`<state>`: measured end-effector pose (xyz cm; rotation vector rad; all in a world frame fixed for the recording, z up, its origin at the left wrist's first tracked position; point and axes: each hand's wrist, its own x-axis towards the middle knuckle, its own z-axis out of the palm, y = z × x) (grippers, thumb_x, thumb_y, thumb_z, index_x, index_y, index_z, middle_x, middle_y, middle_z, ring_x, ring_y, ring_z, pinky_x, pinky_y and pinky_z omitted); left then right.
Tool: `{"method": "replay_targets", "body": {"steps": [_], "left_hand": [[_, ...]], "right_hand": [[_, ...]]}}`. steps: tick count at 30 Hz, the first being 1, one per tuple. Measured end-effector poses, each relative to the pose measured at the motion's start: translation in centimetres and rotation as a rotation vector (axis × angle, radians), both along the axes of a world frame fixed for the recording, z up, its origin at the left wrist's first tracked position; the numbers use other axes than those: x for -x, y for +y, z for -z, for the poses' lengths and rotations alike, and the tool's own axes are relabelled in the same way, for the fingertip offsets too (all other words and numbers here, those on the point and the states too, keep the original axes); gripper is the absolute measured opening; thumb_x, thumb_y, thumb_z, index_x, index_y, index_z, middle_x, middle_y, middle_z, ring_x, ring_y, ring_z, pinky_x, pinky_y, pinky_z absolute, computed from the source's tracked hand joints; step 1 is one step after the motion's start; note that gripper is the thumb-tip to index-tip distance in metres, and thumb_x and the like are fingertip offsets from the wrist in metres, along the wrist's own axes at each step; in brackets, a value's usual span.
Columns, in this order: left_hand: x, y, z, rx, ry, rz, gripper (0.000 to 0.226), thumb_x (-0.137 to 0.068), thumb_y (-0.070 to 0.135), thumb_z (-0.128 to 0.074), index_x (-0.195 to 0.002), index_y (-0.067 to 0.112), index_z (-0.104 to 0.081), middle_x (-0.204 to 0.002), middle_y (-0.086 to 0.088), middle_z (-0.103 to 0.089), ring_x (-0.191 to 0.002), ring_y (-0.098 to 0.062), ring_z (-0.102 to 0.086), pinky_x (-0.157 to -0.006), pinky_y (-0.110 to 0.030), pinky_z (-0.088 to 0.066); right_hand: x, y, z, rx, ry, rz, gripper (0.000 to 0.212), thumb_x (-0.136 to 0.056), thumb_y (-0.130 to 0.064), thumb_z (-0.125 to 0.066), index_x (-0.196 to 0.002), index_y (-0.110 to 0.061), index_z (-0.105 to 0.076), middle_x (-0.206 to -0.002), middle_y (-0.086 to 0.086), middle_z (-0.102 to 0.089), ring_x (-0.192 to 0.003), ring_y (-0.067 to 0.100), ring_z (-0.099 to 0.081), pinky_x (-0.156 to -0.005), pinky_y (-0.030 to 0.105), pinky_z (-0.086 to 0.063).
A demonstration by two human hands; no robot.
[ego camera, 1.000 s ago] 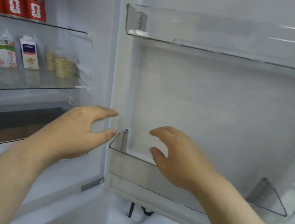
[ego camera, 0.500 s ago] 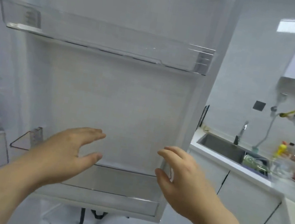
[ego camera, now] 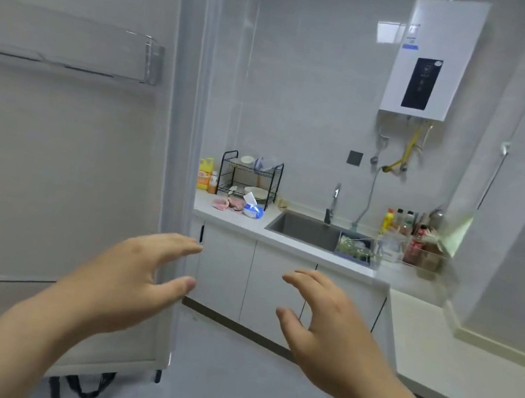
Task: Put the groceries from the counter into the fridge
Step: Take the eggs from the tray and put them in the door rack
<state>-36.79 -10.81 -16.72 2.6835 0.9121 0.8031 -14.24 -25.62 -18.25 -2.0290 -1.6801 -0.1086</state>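
The open fridge door [ego camera: 61, 165] fills the left of the view, its inner side facing me with a clear door bin [ego camera: 71, 43] that holds nothing. My left hand [ego camera: 133, 278] hovers in front of the door's right edge, fingers spread and relaxed, holding nothing. My right hand [ego camera: 319, 326] is beside it in front of the white cabinets, also spread and empty. On the white counter [ego camera: 458, 349] far right stands a clear container [ego camera: 418, 256] with bottles and packets. The fridge interior is out of view.
A sink [ego camera: 308, 230] with a tap sits in the back counter, with a green-filled basket [ego camera: 353, 247]. A black dish rack [ego camera: 249, 175], yellow bottle [ego camera: 204, 173] and blue wipes pack [ego camera: 252, 209] stand left of it. A white water heater [ego camera: 430, 56] hangs on the wall.
My view has swung right, from the fridge shelves past the door to the kitchen counter and sink. Both hands stay raised, spread and empty in front of me.
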Motion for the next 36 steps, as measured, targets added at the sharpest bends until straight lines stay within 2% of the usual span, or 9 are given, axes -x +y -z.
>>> {"method": "replay_targets", "body": {"steps": [5,10,13,17,20,25,28,30,36], "left_hand": [[-7.5,-2.3,0.7,-0.003,0.071,0.154,0.055,-0.092,0.05,-0.052,-0.144,0.041,-0.038,-0.144,0.033,-0.031,-0.129,0.015,-0.024,-0.109,-0.015,-0.019],[-14.2,-4.8,1.1,0.005,0.079,0.3,0.056,-0.09,0.05,-0.055,-0.143,0.039,-0.042,-0.147,0.024,-0.038,-0.124,0.013,-0.028,-0.106,-0.014,-0.023],[-17.8,-6.8,1.4,0.002,0.08,0.409,0.054,-0.09,0.049,-0.056,-0.142,0.039,-0.043,-0.144,0.026,-0.039,-0.123,0.014,-0.029,-0.104,-0.012,-0.023],[-21.9,-9.2,1.4,0.035,0.115,0.553,0.054,-0.091,0.05,-0.054,-0.143,0.041,-0.041,-0.141,0.029,-0.036,-0.124,0.01,-0.033,-0.106,-0.018,-0.029],[-24.7,-10.4,1.5,0.068,0.114,0.657,0.055,-0.09,0.049,-0.054,-0.142,0.039,-0.041,-0.145,0.025,-0.038,-0.124,0.007,-0.036,-0.107,-0.021,-0.033],[-29.3,-13.2,2.3,0.09,0.125,0.846,0.054,-0.092,0.05,-0.053,-0.143,0.041,-0.039,-0.148,0.022,-0.038,-0.133,0.001,-0.034,-0.11,-0.026,-0.033],[-31.7,-15.1,2.7,0.096,0.126,0.983,0.051,-0.093,0.047,-0.053,-0.142,0.037,-0.042,-0.145,0.021,-0.041,-0.128,0.005,-0.034,-0.11,-0.024,-0.03],[-33.0,-16.4,3.0,0.101,0.136,1.057,0.05,-0.093,0.047,-0.053,-0.141,0.037,-0.044,-0.144,0.02,-0.043,-0.131,0.001,-0.036,-0.11,-0.026,-0.031],[-35.1,-20.5,4.0,0.006,0.185,1.247,0.051,-0.093,0.049,-0.049,-0.143,0.038,-0.041,-0.147,0.023,-0.038,-0.135,-0.001,-0.037,-0.11,-0.023,-0.032]], "right_hand": [[-5.1,-5.5,0.5,-0.011,0.041,0.163,0.051,-0.098,-0.041,-0.05,-0.146,-0.035,-0.037,-0.15,-0.02,-0.036,-0.137,0.0,-0.031,-0.112,0.019,-0.026],[-8.4,-11.3,0.7,-0.006,0.074,0.326,0.05,-0.098,-0.037,-0.052,-0.146,-0.033,-0.038,-0.149,-0.019,-0.037,-0.137,0.0,-0.032,-0.108,0.013,-0.022],[-9.7,-14.8,0.9,-0.012,0.108,0.433,0.049,-0.098,-0.037,-0.052,-0.145,-0.035,-0.039,-0.149,-0.02,-0.037,-0.137,0.0,-0.032,-0.108,0.015,-0.024],[-10.5,-18.5,1.6,-0.037,0.164,0.577,0.049,-0.098,-0.037,-0.053,-0.145,-0.035,-0.039,-0.148,-0.022,-0.037,-0.136,-0.001,-0.033,-0.108,0.015,-0.025],[-10.5,-20.9,2.0,-0.038,0.171,0.691,0.049,-0.098,-0.038,-0.052,-0.145,-0.036,-0.039,-0.147,-0.024,-0.037,-0.135,-0.003,-0.032,-0.104,0.012,-0.023],[-9.9,-24.6,2.2,-0.05,0.18,0.908,0.048,-0.097,-0.037,-0.053,-0.144,-0.036,-0.041,-0.144,-0.023,-0.041,-0.129,-0.002,-0.038,-0.105,0.016,-0.03],[-8.7,-26.1,2.3,-0.073,0.201,1.038,0.047,-0.097,-0.036,-0.054,-0.143,-0.034,-0.042,-0.142,-0.023,-0.042,-0.12,-0.007,-0.038,-0.097,0.009,-0.028],[-7.3,-27.2,2.5,-0.073,0.216,1.121,0.048,-0.097,-0.036,-0.053,-0.144,-0.035,-0.041,-0.144,-0.024,-0.039,-0.124,-0.006,-0.037,-0.095,0.007,-0.024],[-2.7,-31.3,3.0,-0.019,0.141,1.391,0.046,-0.097,-0.038,-0.052,-0.142,-0.035,-0.043,-0.143,-0.024,-0.04,-0.132,0.001,-0.038,-0.1,0.015,-0.03]]}}
